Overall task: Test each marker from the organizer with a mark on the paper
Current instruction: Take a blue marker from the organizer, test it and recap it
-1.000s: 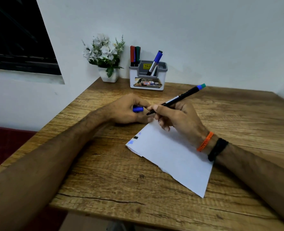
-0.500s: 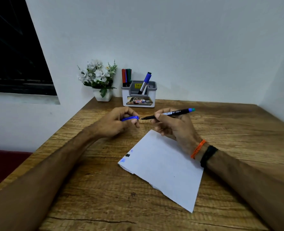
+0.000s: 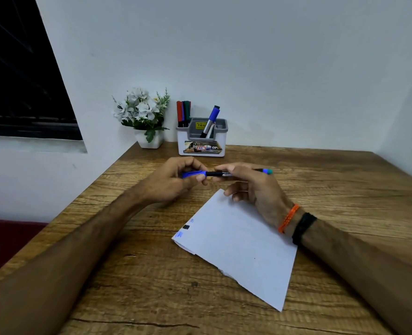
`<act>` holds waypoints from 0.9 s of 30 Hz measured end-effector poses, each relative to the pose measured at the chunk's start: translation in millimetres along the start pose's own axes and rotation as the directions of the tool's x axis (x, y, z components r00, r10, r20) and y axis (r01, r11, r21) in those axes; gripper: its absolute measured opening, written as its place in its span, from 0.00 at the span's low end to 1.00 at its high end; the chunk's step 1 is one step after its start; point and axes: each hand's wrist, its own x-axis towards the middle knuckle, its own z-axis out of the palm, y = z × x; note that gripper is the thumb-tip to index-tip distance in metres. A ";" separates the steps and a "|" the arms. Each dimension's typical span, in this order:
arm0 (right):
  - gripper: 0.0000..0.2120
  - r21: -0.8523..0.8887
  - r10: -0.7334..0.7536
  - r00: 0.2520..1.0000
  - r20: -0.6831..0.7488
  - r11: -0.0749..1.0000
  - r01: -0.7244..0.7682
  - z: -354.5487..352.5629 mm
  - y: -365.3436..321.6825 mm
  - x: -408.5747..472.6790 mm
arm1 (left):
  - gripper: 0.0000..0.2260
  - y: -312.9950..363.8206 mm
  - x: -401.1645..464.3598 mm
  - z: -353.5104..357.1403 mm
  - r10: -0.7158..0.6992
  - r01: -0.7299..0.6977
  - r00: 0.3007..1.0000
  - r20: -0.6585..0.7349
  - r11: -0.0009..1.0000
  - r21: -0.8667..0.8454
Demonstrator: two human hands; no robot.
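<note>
Both hands hovering above table [image 3: 345, 189], just far of paper [image 3: 243, 243]. L hand [image 3: 173, 180] pinching blue cap [image 3: 191, 174]; R hand [image 3: 255, 187] gripping black marker [image 3: 220, 174] horizontally, teal end pointing right. Cap meeting marker tip. Paper showing blue + black marks at left corner. Organizer [image 3: 202, 139] sitting at far edge w/ markers inside.

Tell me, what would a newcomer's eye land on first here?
Probably the two hands meeting mid-table: the left hand holds a blue cap against the tip of the black pen gripped by the right hand. Just below lies the white paper, with small blue and black marks near its left corner. At the back wall stands the organizer with more markers, beside a flower pot.
</note>
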 end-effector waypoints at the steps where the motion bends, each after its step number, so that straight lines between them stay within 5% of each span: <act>1: 0.13 0.022 0.015 1.000 0.019 1.000 -0.015 -0.6 -1.0 0.0 | 0.06 -0.4 0.2 -0.8 0.010 -0.010 1.000 -0.008 1.000 -0.001; 11: 0.04 -0.054 -0.052 0.998 -0.047 0.997 0.049 1.9 1.8 0.7 | 0.04 2.0 1.3 -1.2 0.014 -0.016 0.996 -0.090 1.000 -0.017; 27: 0.04 0.005 -0.136 0.990 -0.043 0.991 0.136 2.9 9.5 0.8 | 0.05 6.2 0.0 9.1 0.003 -0.004 0.999 -0.039 1.000 -0.012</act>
